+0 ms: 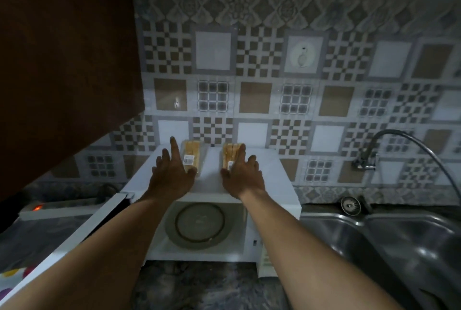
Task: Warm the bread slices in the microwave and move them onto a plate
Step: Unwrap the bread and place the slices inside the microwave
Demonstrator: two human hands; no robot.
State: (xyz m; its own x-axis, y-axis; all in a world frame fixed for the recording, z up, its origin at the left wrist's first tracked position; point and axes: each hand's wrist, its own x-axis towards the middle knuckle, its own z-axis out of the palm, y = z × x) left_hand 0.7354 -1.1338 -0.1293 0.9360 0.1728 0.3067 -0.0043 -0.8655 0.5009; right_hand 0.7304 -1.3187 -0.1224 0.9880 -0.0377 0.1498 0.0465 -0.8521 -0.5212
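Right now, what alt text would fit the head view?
The left hand and right hand reach, fingers spread, for the left bread pack and right bread pack on top of a white microwave. Its door is open, the glass turntable bare; a sink lies right.

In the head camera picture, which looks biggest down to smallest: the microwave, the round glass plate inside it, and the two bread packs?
1. Microwave
2. Round glass plate
3. Left bread pack and right bread pack: they look alike, so it's a tie.

Stickers (188, 160) on the bread packs (192, 149) — print too blurred to read.
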